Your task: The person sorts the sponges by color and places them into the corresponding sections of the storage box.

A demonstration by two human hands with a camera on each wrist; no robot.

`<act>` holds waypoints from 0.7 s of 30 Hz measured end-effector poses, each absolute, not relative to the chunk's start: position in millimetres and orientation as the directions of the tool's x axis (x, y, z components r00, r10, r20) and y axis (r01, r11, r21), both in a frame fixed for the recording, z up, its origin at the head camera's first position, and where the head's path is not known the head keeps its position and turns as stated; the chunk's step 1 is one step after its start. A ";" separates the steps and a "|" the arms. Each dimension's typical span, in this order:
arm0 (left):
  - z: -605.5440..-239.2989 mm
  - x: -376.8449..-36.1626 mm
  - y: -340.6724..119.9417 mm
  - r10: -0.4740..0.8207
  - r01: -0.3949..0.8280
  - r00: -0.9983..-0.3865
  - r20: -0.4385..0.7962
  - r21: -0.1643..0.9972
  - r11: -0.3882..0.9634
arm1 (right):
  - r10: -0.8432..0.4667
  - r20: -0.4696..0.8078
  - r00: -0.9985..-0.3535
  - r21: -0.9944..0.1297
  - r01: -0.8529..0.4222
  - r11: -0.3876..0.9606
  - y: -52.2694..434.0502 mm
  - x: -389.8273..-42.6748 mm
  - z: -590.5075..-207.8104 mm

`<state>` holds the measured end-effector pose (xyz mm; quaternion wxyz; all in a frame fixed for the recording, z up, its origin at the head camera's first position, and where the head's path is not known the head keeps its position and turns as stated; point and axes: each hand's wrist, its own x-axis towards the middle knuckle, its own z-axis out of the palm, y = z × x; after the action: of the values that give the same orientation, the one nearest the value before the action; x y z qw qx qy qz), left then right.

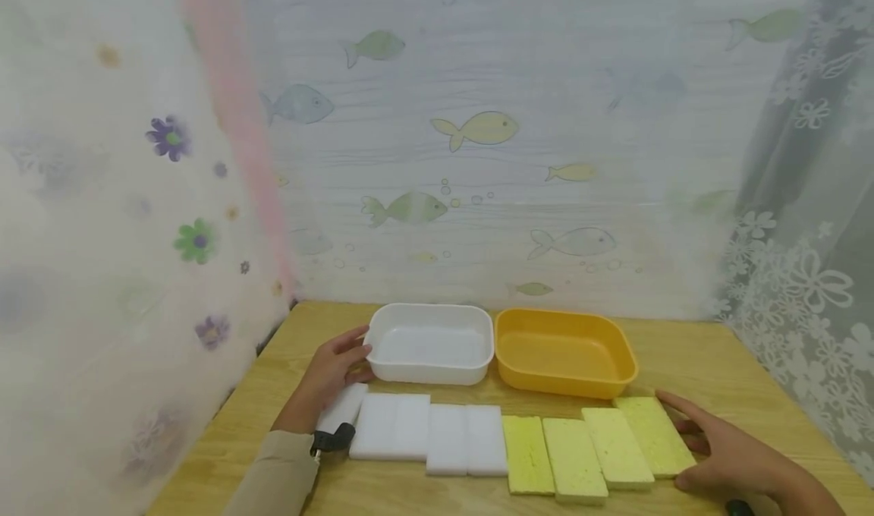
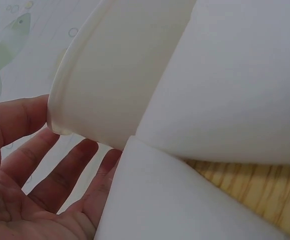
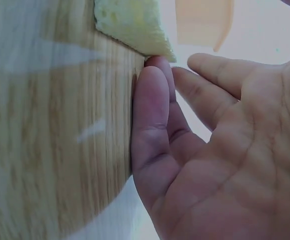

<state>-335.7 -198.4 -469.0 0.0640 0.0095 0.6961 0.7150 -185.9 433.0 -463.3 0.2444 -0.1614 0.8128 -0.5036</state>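
My left hand [image 1: 334, 368] rests at the left end of a white plastic tub [image 1: 432, 374], its fingertips on the rim and outer wall. In the left wrist view its fingers [image 2: 60, 180] stand loosely spread below the tub's rim. Near that wrist lies a tilted white sponge block [image 1: 344, 408], leftmost in a row. At the other end, my right hand [image 1: 730, 451] stands beside the rightmost yellow sponge [image 1: 654, 434], thumb near its front corner and forefinger by its back corner. The right wrist view shows loosely extended fingers [image 3: 152, 100] right at the sponge's end.
An orange tub [image 1: 563, 383] stands against the white tub's right side. Several white blocks [image 1: 391, 426] and yellow sponges [image 1: 573, 459] lie side by side along the front of the wooden table [image 1: 696, 357]. Printed curtains [image 1: 478, 220] hang behind and at both sides.
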 end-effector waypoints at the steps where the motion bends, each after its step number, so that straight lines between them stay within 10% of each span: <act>1: -469.2 -335.7 -198.9 0.104 -0.078 -0.992 -0.075 0.997 -0.021 | -0.508 -0.236 -0.829 -0.896 -0.016 0.443 432.2 -186.2 -463.3; 21: -473.7 -338.6 -200.9 0.106 -0.068 -0.992 -0.065 0.997 -0.024 | -0.408 -0.158 -0.899 -0.850 -0.086 0.519 437.2 -184.2 -466.7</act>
<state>-338.6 -200.9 -473.7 0.0606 0.0137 0.6960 0.7153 -184.2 437.2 -466.7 0.1717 -0.1446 0.8545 -0.4684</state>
